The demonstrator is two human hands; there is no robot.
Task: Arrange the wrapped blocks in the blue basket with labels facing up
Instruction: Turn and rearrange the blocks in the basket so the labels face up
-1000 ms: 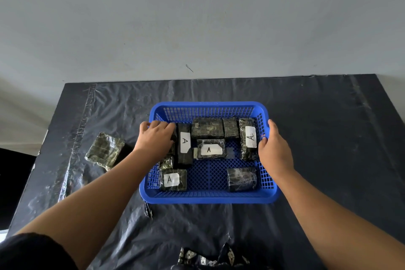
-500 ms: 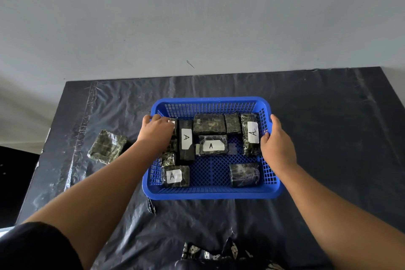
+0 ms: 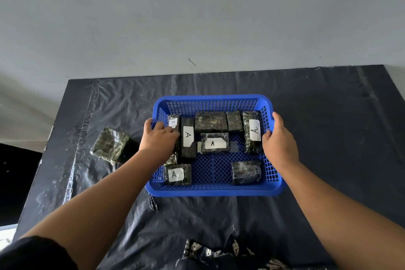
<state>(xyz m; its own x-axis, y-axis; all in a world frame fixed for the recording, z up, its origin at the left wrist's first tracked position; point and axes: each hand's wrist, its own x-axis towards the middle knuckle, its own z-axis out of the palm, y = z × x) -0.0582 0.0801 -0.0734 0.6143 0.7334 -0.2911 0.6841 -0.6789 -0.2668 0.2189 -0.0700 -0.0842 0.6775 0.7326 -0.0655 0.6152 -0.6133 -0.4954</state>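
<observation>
The blue basket [image 3: 214,191] sits mid-table with several plastic-wrapped dark blocks inside. Labels marked A face up on the back-left block [image 3: 173,122], the tall black block [image 3: 188,138], the centre block [image 3: 214,143], the right block [image 3: 254,130] and the front-left block [image 3: 177,174]. No label shows on two back blocks [image 3: 210,122] or on the front-right block [image 3: 246,172]. My left hand [image 3: 157,140] clasps the left rim, fingers inside against the blocks. The right rim is held by my right hand [image 3: 279,145].
One wrapped block [image 3: 109,145] lies outside the basket on the black plastic sheet [image 3: 328,138], left of my left hand, no label showing. Patterned dark cloth [image 3: 219,254] lies at the near edge. The table's left edge drops off beside the loose block.
My left hand slid left off the blocks to the basket's left rim, uncovering the back-left labelled block. My right hand stayed on the right rim.
</observation>
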